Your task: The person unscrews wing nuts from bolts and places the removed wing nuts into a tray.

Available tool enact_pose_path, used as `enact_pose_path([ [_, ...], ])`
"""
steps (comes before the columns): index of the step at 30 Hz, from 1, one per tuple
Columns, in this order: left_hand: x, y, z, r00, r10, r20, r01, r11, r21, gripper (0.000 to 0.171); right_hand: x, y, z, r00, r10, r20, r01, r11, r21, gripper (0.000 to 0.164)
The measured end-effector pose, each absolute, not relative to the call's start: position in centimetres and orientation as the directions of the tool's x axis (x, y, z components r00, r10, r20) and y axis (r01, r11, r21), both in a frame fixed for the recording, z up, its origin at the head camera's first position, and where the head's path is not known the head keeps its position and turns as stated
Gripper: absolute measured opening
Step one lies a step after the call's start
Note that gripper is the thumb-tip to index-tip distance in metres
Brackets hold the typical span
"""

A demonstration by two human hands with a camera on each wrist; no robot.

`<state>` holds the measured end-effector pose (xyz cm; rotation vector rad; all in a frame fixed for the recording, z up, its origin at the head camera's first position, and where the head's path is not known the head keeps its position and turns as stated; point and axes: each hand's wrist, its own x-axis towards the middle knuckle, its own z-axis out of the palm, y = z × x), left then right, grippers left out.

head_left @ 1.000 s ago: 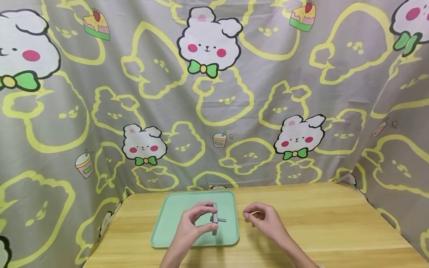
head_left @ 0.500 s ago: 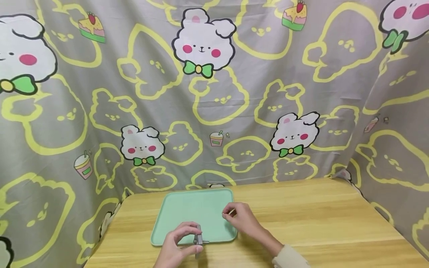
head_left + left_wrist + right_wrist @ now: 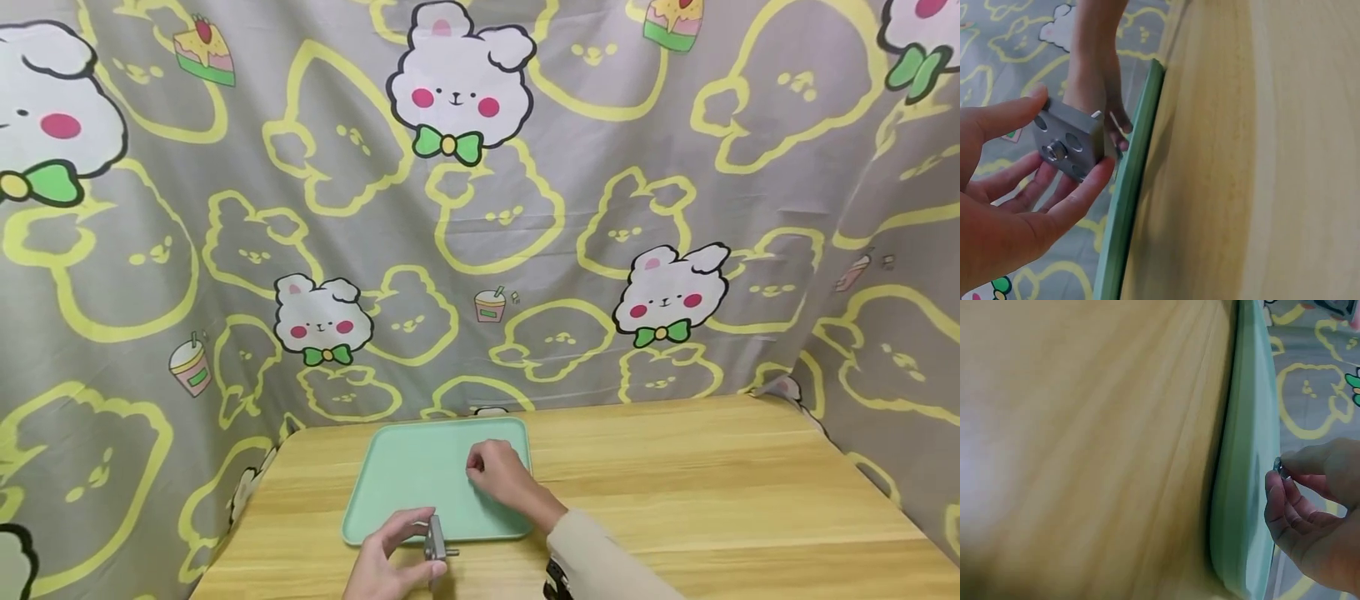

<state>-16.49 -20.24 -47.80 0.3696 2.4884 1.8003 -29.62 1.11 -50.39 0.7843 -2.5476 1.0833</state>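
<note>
My left hand (image 3: 388, 557) grips a grey square metal block (image 3: 1072, 142) by its edges, between thumb and fingers, near the tray's front edge. Several round holes pierce the block's face, and a bolt (image 3: 1055, 150) sits in one of them. In the head view the bolt's shank sticks out to the right. Over the green tray (image 3: 412, 467), my right hand (image 3: 501, 473) pinches a small shiny metal piece, shaped like a ring or nut (image 3: 1279, 467), between thumb and fingertips. The fingers hide part of that piece, and it does not show in the head view.
The tray lies on a light wooden table (image 3: 675, 475), with its raised rim all round. Behind and at both sides hangs a grey patterned curtain (image 3: 480, 225). A beige sleeve (image 3: 600, 558) covers my right forearm.
My right hand has moved left from beside the tray to over it. The left hand, still gripping the block, has come left and nearer, from over the tray to its front edge.
</note>
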Motion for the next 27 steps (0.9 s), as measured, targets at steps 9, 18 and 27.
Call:
enact_pose_path([
  [9, -16.3, -20.0, -48.2, -0.974, 0.226, 0.013, 0.064, 0.218, 0.974, 0.066, -30.3, -0.5, -50.7, -0.796, -0.414, 0.442, -0.601, 0.633, -0.488, 0.021],
  [18, -16.2, -19.4, -47.8, -0.959, 0.257, 0.117, 0.193, 0.295, 0.936, 0.067, -29.8, 0.0, -49.6, -0.787, -0.392, 0.476, -0.609, 0.611, -0.505, 0.007],
  [27, -16.3, -17.8, -47.4, -0.925, 0.336, 0.177, 0.292, 0.331, 0.897, 0.062, -27.7, 2.3, -48.8, -0.775, -0.385, 0.501, -0.628, 0.561, -0.539, 0.008],
])
